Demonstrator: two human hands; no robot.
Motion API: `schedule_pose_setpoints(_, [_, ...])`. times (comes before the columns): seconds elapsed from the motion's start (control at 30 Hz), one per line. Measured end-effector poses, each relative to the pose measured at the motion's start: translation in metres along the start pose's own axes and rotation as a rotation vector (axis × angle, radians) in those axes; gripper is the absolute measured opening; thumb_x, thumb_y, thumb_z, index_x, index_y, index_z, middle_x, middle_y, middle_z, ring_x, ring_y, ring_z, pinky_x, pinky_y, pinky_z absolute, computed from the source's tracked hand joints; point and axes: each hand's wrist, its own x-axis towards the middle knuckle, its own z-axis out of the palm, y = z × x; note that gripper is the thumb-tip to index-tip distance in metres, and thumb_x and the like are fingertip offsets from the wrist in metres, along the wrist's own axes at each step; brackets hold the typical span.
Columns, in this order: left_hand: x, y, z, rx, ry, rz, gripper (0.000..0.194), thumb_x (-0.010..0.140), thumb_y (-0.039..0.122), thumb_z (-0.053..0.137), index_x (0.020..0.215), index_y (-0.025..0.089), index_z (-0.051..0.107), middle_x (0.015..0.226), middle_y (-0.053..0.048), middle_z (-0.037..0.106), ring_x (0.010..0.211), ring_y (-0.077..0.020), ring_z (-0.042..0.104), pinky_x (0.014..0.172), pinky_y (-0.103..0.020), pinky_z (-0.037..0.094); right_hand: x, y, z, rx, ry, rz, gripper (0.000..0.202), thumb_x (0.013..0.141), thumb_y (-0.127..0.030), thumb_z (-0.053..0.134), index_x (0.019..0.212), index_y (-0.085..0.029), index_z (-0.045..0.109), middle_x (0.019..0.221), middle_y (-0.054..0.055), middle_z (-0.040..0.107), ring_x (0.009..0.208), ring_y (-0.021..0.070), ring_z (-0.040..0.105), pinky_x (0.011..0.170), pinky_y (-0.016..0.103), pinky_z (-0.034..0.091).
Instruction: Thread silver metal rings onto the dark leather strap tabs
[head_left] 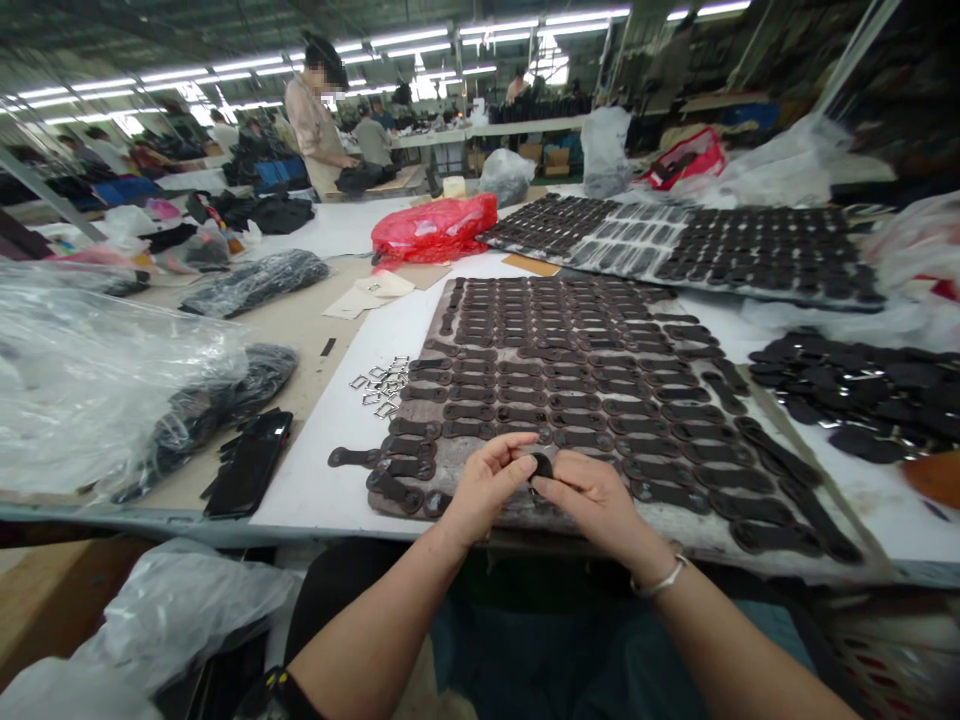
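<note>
My left hand [491, 482] and right hand [600, 500] meet over the near edge of a grey board [480, 445]. Both have thumb and fingers pinched on one small dark strap piece [539, 466], which sits between them; a bit of shiny metal shows just under it. A bracelet circles my right wrist.

Rows of dark straps [577, 383] with rounded ends cover most of the board. One loose strap [354, 457] lies at its left edge, partly on the white sheet [315, 475]. Left of that I see a black phone [251, 462] and clear plastic bags [112, 370] with dark things inside. A cluster of metal buckles [381, 385] lies by the board's left side, and a heap of dark pieces [870, 390], some with metal on them, lies to its right.

Beyond the board are a red plastic bag [435, 228] and a second board full of straps [757, 250]. Farther off, a person [315, 125] stands with a hand near dark material [367, 177], and others are at tables under long ceiling lights [409, 40].
</note>
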Motion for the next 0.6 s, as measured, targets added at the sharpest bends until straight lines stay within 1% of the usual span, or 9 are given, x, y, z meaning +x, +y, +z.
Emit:
schedule_pose_setpoints(0.07, [0.0007, 0.0008, -0.0029, 0.105, 0.0, 0.025, 0.022, 0.075, 0.034, 0.065, 0.085, 0.015, 0.069, 0.078, -0.004, 0.063, 0.077, -0.0159, 0.054, 0.076, -0.029, 0.041, -0.0005, -0.0001, 0.0004, -0.054, -0.019, -0.009, 0.039, 0.088, -0.033, 0.049, 0.053, -0.019, 0.041, 0.057, -0.003, 0.038, 0.057, 0.0124, 0.041, 0.055, 0.025, 0.032])
schedule_pose_setpoints(0.13, [0.001, 0.0014, -0.005, 0.191, 0.014, 0.052, 0.02, 0.076, 0.033, 0.063, 0.072, 0.015, 0.068, 0.072, -0.002, 0.06, 0.074, -0.0152, 0.052, 0.074, -0.028, 0.041, -0.001, 0.0001, 0.001, -0.091, -0.056, 0.001, 0.039, 0.088, -0.033, 0.05, 0.053, -0.019, 0.04, 0.057, -0.003, 0.038, 0.056, 0.0116, 0.041, 0.055, 0.025, 0.031])
schedule_pose_setpoints(0.2, [0.001, 0.0025, -0.0058, 0.218, 0.024, 0.066, 0.02, 0.078, 0.032, 0.061, 0.069, 0.015, 0.065, 0.068, -0.001, 0.057, 0.071, -0.0143, 0.05, 0.071, -0.026, 0.04, -0.0014, 0.0003, 0.0015, -0.104, -0.093, 0.016, 0.037, 0.088, -0.033, 0.051, 0.056, -0.018, 0.041, 0.058, -0.004, 0.038, 0.057, 0.0111, 0.041, 0.055, 0.024, 0.032])
schedule_pose_setpoints(0.27, [0.0008, 0.0035, -0.0054, 0.225, 0.029, 0.072, 0.021, 0.079, 0.032, 0.06, 0.067, 0.015, 0.064, 0.067, -0.001, 0.055, 0.07, -0.0139, 0.049, 0.07, -0.026, 0.039, -0.0017, 0.0004, 0.002, -0.104, -0.105, 0.017, 0.036, 0.087, -0.035, 0.053, 0.058, -0.018, 0.042, 0.059, -0.004, 0.04, 0.057, 0.0109, 0.041, 0.055, 0.024, 0.032])
schedule_pose_setpoints(0.4, [0.0004, 0.0013, -0.0025, 0.224, 0.045, 0.074, 0.022, 0.077, 0.033, 0.061, 0.065, 0.015, 0.062, 0.066, 0.0, 0.053, 0.069, -0.0138, 0.048, 0.069, -0.025, 0.039, -0.001, 0.0002, 0.0035, -0.114, -0.052, -0.026, 0.039, 0.089, -0.032, 0.049, 0.054, -0.018, 0.04, 0.056, -0.004, 0.037, 0.055, 0.0108, 0.038, 0.053, 0.024, 0.03])
schedule_pose_setpoints(0.5, [0.0004, -0.0034, 0.0, 0.131, 0.057, 0.027, 0.024, 0.077, 0.036, 0.061, 0.066, 0.015, 0.062, 0.065, 0.0, 0.053, 0.068, -0.013, 0.048, 0.069, -0.024, 0.04, 0.0001, 0.0003, 0.0052, -0.109, 0.009, -0.043, 0.041, 0.089, -0.032, 0.049, 0.051, -0.019, 0.036, 0.055, -0.004, 0.035, 0.053, 0.0114, 0.037, 0.053, 0.025, 0.029])
schedule_pose_setpoints(0.57, [0.0003, -0.0056, 0.0016, 0.067, 0.061, -0.003, 0.024, 0.077, 0.038, 0.062, 0.071, 0.015, 0.064, 0.069, 0.0, 0.057, 0.071, -0.0133, 0.051, 0.071, -0.025, 0.041, 0.0005, 0.0008, 0.0061, -0.098, 0.037, -0.039, 0.042, 0.089, -0.033, 0.049, 0.051, -0.019, 0.035, 0.055, -0.003, 0.035, 0.054, 0.012, 0.038, 0.053, 0.026, 0.029])
schedule_pose_setpoints(0.6, [0.0003, -0.0062, 0.0022, 0.032, 0.062, -0.016, 0.024, 0.077, 0.039, 0.062, 0.077, 0.015, 0.066, 0.073, -0.001, 0.06, 0.074, -0.0138, 0.052, 0.073, -0.025, 0.041, 0.0006, 0.0013, 0.0063, -0.091, 0.049, -0.036, 0.042, 0.089, -0.033, 0.048, 0.051, -0.019, 0.035, 0.055, -0.003, 0.035, 0.054, 0.0121, 0.038, 0.053, 0.026, 0.029])
